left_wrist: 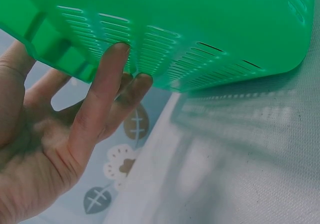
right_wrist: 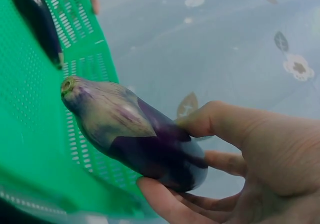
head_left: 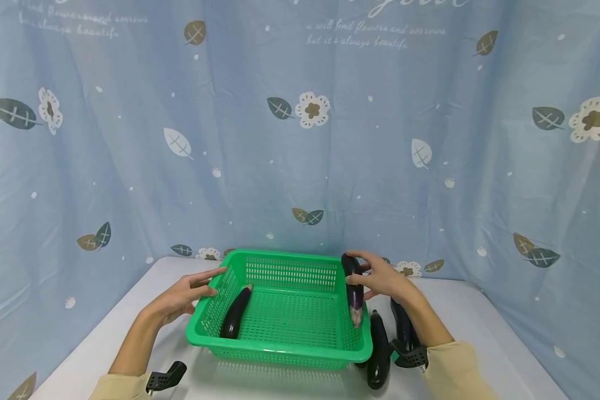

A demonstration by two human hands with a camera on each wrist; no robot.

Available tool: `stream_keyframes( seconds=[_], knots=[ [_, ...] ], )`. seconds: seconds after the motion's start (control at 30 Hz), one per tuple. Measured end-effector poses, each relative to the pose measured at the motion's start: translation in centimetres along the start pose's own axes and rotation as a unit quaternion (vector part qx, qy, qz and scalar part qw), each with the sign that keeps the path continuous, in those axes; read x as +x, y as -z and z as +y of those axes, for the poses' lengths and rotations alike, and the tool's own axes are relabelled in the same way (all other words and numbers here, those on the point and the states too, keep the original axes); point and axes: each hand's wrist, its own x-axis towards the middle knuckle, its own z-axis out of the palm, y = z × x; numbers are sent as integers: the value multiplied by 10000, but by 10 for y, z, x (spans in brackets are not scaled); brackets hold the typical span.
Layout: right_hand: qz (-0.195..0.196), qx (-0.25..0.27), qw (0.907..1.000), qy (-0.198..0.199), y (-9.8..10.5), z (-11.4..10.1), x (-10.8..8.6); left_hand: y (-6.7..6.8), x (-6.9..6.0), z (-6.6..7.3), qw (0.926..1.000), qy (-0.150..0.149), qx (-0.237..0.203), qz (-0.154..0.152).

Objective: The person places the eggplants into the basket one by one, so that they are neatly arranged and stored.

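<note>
A green perforated basket [head_left: 280,351] stands on the white table, with one dark eggplant [head_left: 236,314] lying at its left side. My left hand [head_left: 180,297] touches the basket's left rim and wall, fingers loosely bent, as the left wrist view also shows at the green wall [left_wrist: 225,29]. Over the basket's right rim, my right hand [head_left: 382,278] holds another eggplant [head_left: 354,289] between thumb and fingers. In the right wrist view, the right hand [right_wrist: 240,169] grips that eggplant [right_wrist: 145,134] near its rounded end, its pale stem end pointing over the basket.
Right of the basket several eggplants [head_left: 379,355] lie on the table [head_left: 460,316], some partly behind my right wrist. A bit of something green shows beneath them. A blue curtain [head_left: 300,166] with leaf and flower prints hangs behind and at the sides.
</note>
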Motion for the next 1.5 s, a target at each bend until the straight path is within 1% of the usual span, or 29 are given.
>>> stream_keyframes(
  seconds=[0.1,0.3,0.4,0.6,0.83,1.03,1.3,1.5],
  knots=[
    [-58,74,9999,-78,-5,-2,7,0,0,0,9999,-22,-109,-13],
    [-264,359,9988,-181,-12,-7,19,0,0,-1,9999,-55,-135,-22],
    [-312,403,9984,-237,-16,-9,24,0,1,-2,9998,-45,-176,-23],
    [-410,536,9974,-242,-25,-9,32,0,1,-2,9998,-41,-202,-35],
    [-716,787,9942,-152,-37,-12,41,1,1,-3,9998,-27,-193,-76],
    [-821,913,9922,-218,-51,-19,51,1,2,-4,9996,-48,-243,-128],
    [-939,1073,9892,-335,-67,-26,63,-1,0,-3,9997,-10,-252,-57],
    [-1088,1171,9865,-357,-77,-32,70,0,0,-3,9997,-60,-230,-91]
  ],
)
